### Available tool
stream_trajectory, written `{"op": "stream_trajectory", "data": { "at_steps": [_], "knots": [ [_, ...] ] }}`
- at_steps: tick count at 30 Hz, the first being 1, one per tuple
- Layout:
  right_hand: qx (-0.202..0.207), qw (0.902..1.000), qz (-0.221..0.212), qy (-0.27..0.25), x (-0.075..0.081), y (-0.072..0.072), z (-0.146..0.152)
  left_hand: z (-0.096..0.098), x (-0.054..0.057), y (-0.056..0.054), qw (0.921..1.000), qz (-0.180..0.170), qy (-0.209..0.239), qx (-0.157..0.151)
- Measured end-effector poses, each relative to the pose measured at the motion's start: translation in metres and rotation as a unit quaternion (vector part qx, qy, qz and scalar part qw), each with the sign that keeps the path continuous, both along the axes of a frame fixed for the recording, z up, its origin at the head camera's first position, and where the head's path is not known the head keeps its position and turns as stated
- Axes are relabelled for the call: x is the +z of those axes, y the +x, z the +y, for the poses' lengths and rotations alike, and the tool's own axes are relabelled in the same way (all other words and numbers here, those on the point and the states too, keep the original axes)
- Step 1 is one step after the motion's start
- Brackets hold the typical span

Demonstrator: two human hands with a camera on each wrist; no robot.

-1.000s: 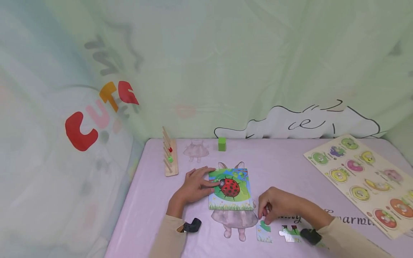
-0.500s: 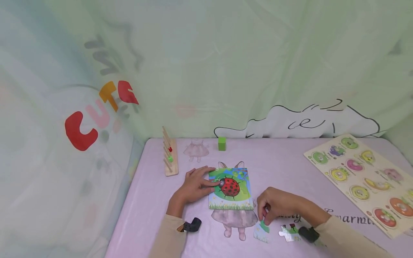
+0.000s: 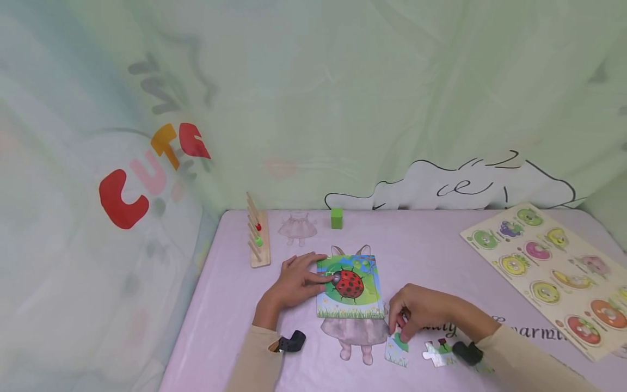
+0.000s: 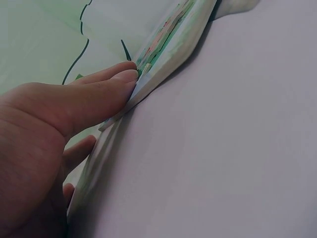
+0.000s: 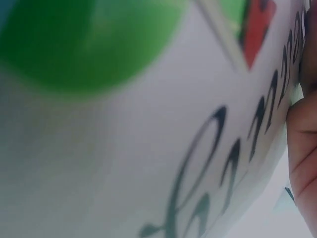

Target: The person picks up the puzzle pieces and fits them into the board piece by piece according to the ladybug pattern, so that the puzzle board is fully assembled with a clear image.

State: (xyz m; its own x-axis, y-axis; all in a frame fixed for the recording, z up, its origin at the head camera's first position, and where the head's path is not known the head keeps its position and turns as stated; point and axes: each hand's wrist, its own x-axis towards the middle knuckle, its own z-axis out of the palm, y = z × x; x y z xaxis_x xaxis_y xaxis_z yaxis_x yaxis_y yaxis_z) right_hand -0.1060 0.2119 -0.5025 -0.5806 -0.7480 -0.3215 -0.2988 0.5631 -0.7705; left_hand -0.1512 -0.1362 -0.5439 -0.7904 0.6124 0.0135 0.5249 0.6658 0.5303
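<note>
A ladybug puzzle board (image 3: 350, 311) lies on the table in the head view. My left hand (image 3: 294, 282) rests on its left side, fingers extended over the picture. The left wrist view has the thumb (image 4: 106, 96) against the edge of the board (image 4: 173, 59). To the lower right of the board, my right hand (image 3: 416, 310) pinches a green and pale-blue jigsaw piece (image 3: 395, 354), low at the table. Beside it lies another jigsaw piece (image 3: 436, 356), with green and red on it. In the right wrist view only part of the right hand (image 5: 303, 144) shows, at the right edge.
At the back left stands a wooden peg rack (image 3: 262, 256) with a red and a green bead. A green block (image 3: 336, 219) sits near the table's back edge. A large fruit knob puzzle (image 3: 526, 261) lies at the right. Another piece is partly hidden under the right wrist.
The jigsaw piece in the right hand has tilted and shifted slightly left. The left hand and the board have stayed in place.
</note>
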Motion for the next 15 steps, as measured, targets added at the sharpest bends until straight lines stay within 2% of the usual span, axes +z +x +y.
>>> {"op": "stream_trajectory", "data": {
  "at_steps": [7,15],
  "knots": [
    [0.006,0.9995,0.024,0.021,0.002,0.001,-0.003,0.000,0.001,0.001,1.0000,-0.002,0.000,-0.003],
    [0.008,0.9995,-0.005,0.029,0.010,0.000,-0.003,0.000,0.002,0.001,1.0000,-0.001,0.006,-0.001]
  ]
}}
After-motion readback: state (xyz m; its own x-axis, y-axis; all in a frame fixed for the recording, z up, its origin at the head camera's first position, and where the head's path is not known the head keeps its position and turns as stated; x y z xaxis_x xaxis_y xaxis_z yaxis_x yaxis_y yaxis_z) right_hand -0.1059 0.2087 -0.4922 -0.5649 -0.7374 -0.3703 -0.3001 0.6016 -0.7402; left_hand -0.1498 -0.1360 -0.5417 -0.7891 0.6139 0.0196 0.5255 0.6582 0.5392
